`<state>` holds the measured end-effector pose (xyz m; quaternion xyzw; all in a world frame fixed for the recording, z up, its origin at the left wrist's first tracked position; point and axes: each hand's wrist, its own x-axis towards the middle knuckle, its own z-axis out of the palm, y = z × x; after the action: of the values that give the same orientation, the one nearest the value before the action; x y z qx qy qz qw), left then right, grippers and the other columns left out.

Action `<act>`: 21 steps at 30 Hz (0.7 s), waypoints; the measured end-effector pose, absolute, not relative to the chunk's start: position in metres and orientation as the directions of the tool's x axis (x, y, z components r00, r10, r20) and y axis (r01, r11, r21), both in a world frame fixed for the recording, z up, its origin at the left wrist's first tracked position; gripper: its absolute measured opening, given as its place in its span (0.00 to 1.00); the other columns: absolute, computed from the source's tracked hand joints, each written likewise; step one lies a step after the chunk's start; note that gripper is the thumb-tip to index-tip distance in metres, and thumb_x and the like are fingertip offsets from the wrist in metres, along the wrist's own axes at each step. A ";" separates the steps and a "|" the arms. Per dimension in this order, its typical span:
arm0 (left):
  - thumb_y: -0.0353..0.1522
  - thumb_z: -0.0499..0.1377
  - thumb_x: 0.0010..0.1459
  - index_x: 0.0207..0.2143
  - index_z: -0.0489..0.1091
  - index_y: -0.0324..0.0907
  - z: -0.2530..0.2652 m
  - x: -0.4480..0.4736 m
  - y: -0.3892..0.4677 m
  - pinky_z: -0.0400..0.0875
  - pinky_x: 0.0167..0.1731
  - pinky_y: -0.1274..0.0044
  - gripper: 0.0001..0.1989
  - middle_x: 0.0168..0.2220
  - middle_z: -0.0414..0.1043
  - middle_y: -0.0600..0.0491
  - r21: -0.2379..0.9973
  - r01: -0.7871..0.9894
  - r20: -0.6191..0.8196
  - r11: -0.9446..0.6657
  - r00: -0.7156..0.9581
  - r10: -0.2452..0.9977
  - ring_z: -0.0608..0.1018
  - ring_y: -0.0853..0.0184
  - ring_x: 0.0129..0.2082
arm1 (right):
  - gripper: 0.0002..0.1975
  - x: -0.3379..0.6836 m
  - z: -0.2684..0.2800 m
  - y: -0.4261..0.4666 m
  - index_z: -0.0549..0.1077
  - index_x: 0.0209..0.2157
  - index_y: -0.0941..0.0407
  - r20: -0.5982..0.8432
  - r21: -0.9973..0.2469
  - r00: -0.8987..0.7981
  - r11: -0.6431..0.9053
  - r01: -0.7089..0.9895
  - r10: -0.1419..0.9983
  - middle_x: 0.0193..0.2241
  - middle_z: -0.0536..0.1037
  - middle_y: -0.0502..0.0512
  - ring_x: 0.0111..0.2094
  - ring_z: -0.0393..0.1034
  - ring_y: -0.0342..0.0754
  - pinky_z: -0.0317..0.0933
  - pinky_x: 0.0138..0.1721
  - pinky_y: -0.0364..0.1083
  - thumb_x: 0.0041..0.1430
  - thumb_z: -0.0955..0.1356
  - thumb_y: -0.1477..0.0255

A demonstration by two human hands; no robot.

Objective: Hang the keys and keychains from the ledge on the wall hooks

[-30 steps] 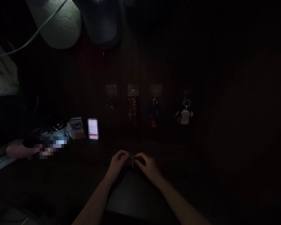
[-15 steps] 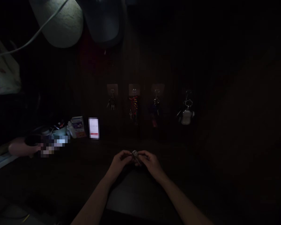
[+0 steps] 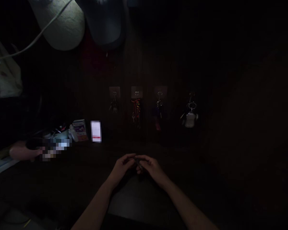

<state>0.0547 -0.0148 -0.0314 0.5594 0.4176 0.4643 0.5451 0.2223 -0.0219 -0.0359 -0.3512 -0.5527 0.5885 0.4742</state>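
Note:
My left hand (image 3: 125, 162) and my right hand (image 3: 150, 166) meet above the dark tabletop, fingers curled and fingertips close together. Between them is a small metal object (image 3: 137, 162), dull grey and mostly covered by the fingers. Dim light hides its exact kind; it may be a key or a clip. Both hands pinch at it, the left from its left side and the right from its right. Beyond the hands, several bunches of keys hang on wall hooks, among them one with a red cord (image 3: 136, 110) and one with a pale fob (image 3: 190, 119).
To the left a lit phone screen (image 3: 96, 131) stands upright beside a small box (image 3: 80, 130). A pinkish rounded object (image 3: 24, 150) lies farther left. Caps (image 3: 62, 28) hang at the upper left, with a pale cable (image 3: 42, 32) crossing in front. The room is very dark.
The small metal object has turned and now shows less between my fingers. My right fingers have closed farther over it, reaching left toward my left fingertips. The arms stay nearly in place.

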 end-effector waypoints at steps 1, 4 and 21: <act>0.40 0.62 0.47 0.43 0.71 0.40 -0.032 0.055 -0.015 0.69 0.40 0.74 0.20 0.38 0.75 0.49 0.998 -0.043 0.061 -0.053 0.214 0.975 0.75 0.65 0.39 | 0.20 0.222 -0.036 -0.022 0.71 0.42 0.57 0.118 -0.984 -0.300 0.070 -0.166 0.947 0.23 0.76 0.50 0.23 0.71 0.43 0.63 0.28 0.44 0.50 0.68 0.59; 0.41 0.62 0.48 0.42 0.71 0.40 -0.037 0.055 -0.013 0.69 0.40 0.73 0.20 0.38 0.75 0.49 0.992 -0.121 0.050 -0.024 0.219 0.974 0.76 0.65 0.37 | 0.18 0.222 -0.035 -0.021 0.72 0.40 0.56 0.159 -0.979 -0.291 0.112 -0.173 0.943 0.22 0.76 0.49 0.23 0.70 0.42 0.62 0.27 0.43 0.50 0.68 0.59; 0.37 0.62 0.46 0.29 0.71 0.39 -0.008 0.044 -0.010 0.68 0.34 0.77 0.11 0.26 0.72 0.55 0.997 0.057 0.026 -0.042 0.248 0.969 0.74 0.70 0.29 | 0.16 0.222 -0.027 -0.025 0.72 0.37 0.56 0.187 -0.981 -0.277 0.167 -0.093 0.943 0.23 0.75 0.48 0.22 0.68 0.42 0.61 0.26 0.43 0.49 0.68 0.61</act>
<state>0.0436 -0.0096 -0.0083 0.5821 0.4406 0.4267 0.5338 0.2221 -0.0248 -0.0271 -0.3587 -0.5921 0.5363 0.4828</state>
